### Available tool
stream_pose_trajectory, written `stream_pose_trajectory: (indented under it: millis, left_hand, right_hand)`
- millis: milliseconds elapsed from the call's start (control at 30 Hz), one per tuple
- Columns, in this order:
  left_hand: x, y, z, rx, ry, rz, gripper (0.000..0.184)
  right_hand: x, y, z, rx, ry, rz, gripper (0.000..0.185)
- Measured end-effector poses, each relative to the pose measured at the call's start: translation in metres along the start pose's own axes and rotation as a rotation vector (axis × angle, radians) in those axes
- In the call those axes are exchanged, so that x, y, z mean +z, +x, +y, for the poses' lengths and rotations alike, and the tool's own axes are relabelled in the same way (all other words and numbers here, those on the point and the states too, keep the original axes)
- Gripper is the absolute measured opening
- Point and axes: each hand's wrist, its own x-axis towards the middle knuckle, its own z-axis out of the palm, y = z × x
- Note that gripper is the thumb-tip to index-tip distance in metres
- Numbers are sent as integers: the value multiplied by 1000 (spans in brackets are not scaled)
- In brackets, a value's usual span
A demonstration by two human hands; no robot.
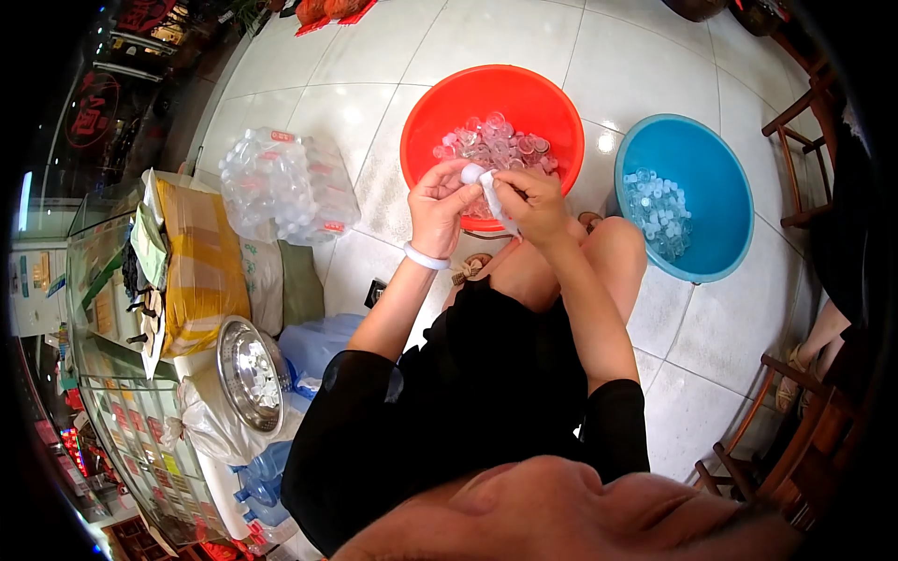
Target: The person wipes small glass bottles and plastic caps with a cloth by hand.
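Note:
Above the red tub (413, 117), my left hand (435, 210), with a pale bangle at the wrist, pinches a small white-topped container (472, 174). My right hand (538, 208) is closed on a white cloth (497, 198), which touches or nearly touches that container; the exact contact is hidden by fingers. Many small clear containers (496, 140) lie heaped in the red tub, partly behind my hands. To the right, a blue tub (720, 164) holds small clear containers with white tops (659, 208).
A plastic-wrapped pack of clear bottles (290, 187) stands left of the red tub. Beyond it are a taped yellow-brown box (201, 266), a metal bowl (229, 374) with small white pieces and large blue water bottles (267, 486). Wooden chairs (809, 215) and another person's foot (795, 369) are at right.

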Motion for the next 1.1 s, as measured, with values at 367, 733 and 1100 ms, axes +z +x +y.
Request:
stream_pose_trajectory:
  millis: [367,733,1100]
  left_hand:
    - [4,2,12,17,367,-41,25]
    - [-9,31,4,-33,-12,-127,21]
    - [40,30,-3,-377,-269,-274,25]
  right_hand:
    - [2,0,13,-66,-97,-85,10]
    - [8,8,12,481,704,46,14]
    - [23,7,38,299,691,439,15]
